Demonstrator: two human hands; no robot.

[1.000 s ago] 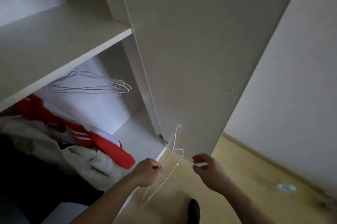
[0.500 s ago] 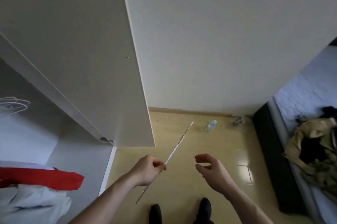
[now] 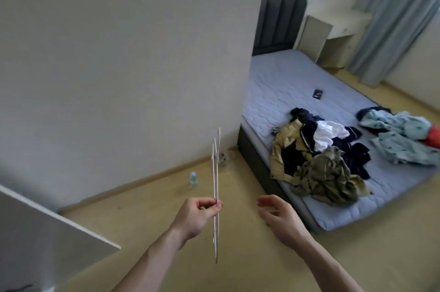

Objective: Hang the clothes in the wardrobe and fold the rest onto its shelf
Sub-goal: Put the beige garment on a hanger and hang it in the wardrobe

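1. You are pinching a thin white wire hanger (image 3: pixel 216 187) in your left hand (image 3: pixel 195 216), thumb and fingertips pressed together on the wire near its middle.
2. The hanger is standing nearly upright and edge-on to you, its long axis running up and down, hook end uppermost and its lower end hanging below your wrist.
3. Your right hand (image 3: pixel 278 218) is holding nothing; its grip is spread, fingers loosely curved, palm turned toward the hanger and apart from it.
4. The clothes you are meant to hang are lying on the bed (image 3: pixel 273 82), ahead of you and to your right: a tangled pile of clothes (image 3: pixel 319 160) in tan, dark blue and white near the mattress edge, and pale blue garments (image 3: pixel 402 139) farther right.
5. The pile is sitting well apart from both hands, but your empty right hand is the nearer one, so it is probably the hand to pick a garment while the left keeps the hanger.
6. The wardrobe door (image 3: pixel 47 234) is showing at lower left, on the opposite side from the bed.
7. A small plastic bottle (image 3: pixel 193 178) is standing on the floor (image 3: pixel 238 263) by the wall.
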